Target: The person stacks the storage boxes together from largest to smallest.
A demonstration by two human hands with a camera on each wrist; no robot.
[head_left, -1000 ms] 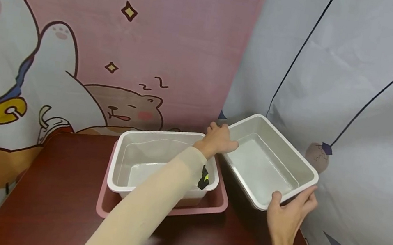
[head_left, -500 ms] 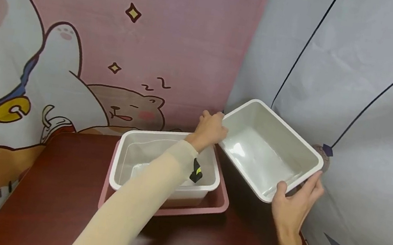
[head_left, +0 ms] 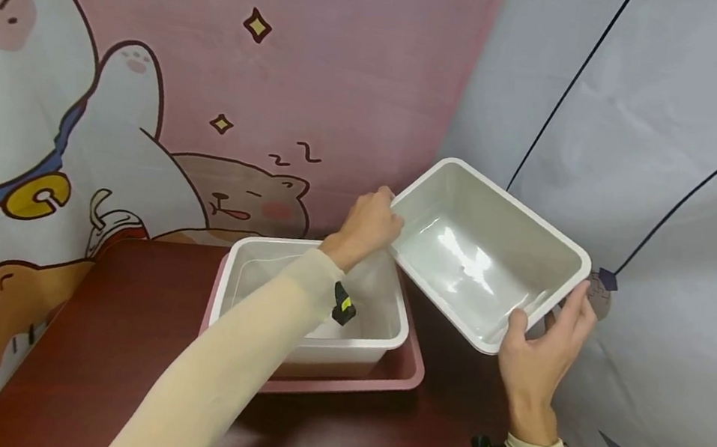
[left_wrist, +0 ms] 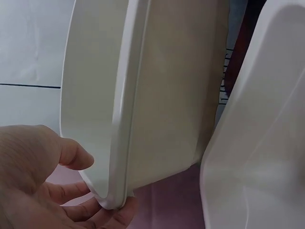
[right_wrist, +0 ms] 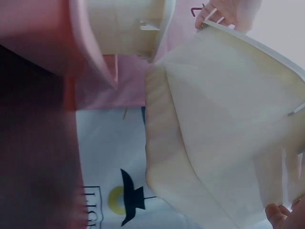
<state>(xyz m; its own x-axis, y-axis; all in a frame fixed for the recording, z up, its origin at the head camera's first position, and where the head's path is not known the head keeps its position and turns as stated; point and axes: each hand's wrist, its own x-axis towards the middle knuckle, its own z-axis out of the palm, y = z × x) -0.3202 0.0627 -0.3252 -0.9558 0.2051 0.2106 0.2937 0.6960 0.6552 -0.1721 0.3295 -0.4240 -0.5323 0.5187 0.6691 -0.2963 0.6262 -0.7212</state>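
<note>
A white plastic bin (head_left: 463, 256) is held up in the air at the right, tilted so its bare inside faces me. My left hand (head_left: 366, 226) grips its left end; in the left wrist view the thumb lies on the inner side and the fingers curl under the rim (left_wrist: 123, 105). On the near right corner, my right hand (head_left: 541, 357) holds the bin with the thumb over the rim and fingers behind. The bin's outer bottom (right_wrist: 224, 124) fills much of the right wrist view. A second white bin (head_left: 340, 359) sits inside a pink bin (head_left: 353, 387), partly hidden by my left arm.
Both bins in the stack stand on a dark red-brown table (head_left: 120, 328), against the pink cartoon-printed cloth (head_left: 352, 64) behind. A pale grey cloth wall (head_left: 689, 244) rises close to the held bin on the right.
The held white bin has risen and shifted slightly left, its opening turning more toward me. Both hands have kept their grip and moved up with it. The stacked bins stay put.
</note>
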